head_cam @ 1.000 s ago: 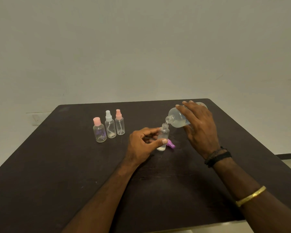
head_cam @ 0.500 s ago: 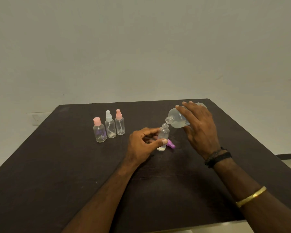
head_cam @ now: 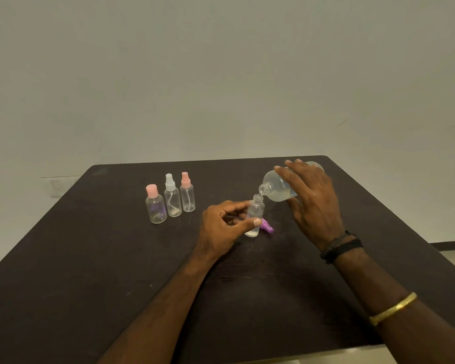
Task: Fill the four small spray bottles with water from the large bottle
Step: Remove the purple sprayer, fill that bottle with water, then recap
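Left hand (head_cam: 222, 227) pinches open small bottle (head_cam: 255, 215); right hand (head_cam: 310, 199) grips tilted large bottle (head_cam: 279, 189) just above its mouth. Risk: narrow neck, over-tilt spills onto table (head_cam: 90, 258), or overfills

Four small spray bottles (head_cam: 173, 203) are being seen, one in the left hand (head_cam: 221, 227); one large bottle (head_cam: 276, 191); one purple cap (head_cam: 267, 228).

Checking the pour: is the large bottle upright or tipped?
Tipped. The right hand holds the large bottle nearly on its side, its open mouth just above the small bottle that the left hand grips.
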`<state>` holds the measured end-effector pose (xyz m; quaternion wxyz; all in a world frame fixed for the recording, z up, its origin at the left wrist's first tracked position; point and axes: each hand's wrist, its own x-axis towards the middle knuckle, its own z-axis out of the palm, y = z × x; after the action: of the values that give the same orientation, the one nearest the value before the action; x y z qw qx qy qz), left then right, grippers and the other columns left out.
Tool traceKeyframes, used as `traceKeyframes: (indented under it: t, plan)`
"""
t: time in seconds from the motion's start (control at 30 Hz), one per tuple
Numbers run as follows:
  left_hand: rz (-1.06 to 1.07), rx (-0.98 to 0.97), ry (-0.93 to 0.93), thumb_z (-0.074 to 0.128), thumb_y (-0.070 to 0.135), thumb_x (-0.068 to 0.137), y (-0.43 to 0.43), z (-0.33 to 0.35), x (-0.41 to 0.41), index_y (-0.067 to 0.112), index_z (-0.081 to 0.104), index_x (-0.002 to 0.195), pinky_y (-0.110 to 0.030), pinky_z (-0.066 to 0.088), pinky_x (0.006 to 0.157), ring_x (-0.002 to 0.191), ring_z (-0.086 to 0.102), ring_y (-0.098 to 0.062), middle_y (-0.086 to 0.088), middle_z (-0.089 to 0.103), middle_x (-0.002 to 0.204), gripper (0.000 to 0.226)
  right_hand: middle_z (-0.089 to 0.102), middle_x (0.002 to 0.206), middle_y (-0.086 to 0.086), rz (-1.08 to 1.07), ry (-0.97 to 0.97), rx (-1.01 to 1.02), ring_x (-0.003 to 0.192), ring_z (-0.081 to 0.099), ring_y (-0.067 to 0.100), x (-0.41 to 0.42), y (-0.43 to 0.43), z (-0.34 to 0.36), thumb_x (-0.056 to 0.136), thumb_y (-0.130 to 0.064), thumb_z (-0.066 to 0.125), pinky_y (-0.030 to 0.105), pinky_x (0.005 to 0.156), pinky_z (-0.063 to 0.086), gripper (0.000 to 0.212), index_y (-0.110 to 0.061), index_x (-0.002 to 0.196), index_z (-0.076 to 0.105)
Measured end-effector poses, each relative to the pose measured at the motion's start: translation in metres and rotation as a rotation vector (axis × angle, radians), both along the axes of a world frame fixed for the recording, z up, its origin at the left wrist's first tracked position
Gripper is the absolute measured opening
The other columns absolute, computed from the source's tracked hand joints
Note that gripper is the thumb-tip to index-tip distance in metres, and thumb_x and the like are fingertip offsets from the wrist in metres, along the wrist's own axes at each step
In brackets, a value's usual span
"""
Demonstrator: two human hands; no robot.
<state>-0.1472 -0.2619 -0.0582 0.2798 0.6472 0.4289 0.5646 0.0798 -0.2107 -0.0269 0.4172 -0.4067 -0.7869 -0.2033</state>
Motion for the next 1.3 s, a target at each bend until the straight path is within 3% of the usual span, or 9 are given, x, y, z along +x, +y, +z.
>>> traceKeyframes:
  t: [0.33, 1.3]
  plan:
    - [0.005, 0.007, 0.013, 0.090, 0.021, 0.077, 0.0000, 0.0008, -0.0004, 0.010, 0.076, 0.119, -0.020, 0.057, 0.075, 0.083, 0.074, -0.012, 0.000, 0.077, 0.097, 0.046, 0.052, 0.151, 0.008, 0.003, -0.003, 0.001, 0.143, 0.044, 0.032, 0.0002, 0.0001, -0.0003, 0.081, 0.004, 0.078, 0.055, 0.118, 0.034, 0.083, -0.028, 0.150, 0.044]
    - [-0.003, 0.008, 0.023, 0.089, 0.022, 0.078, 0.0000, 0.0004, -0.0003, 0.011, 0.075, 0.120, -0.024, 0.059, 0.076, 0.083, 0.072, -0.014, 0.000, 0.077, 0.097, 0.046, 0.052, 0.151, 0.009, -0.004, -0.009, -0.010, 0.143, 0.044, 0.032, 0.0005, -0.0015, -0.0004, 0.081, 0.003, 0.079, 0.055, 0.118, 0.034, 0.081, -0.025, 0.149, 0.046]
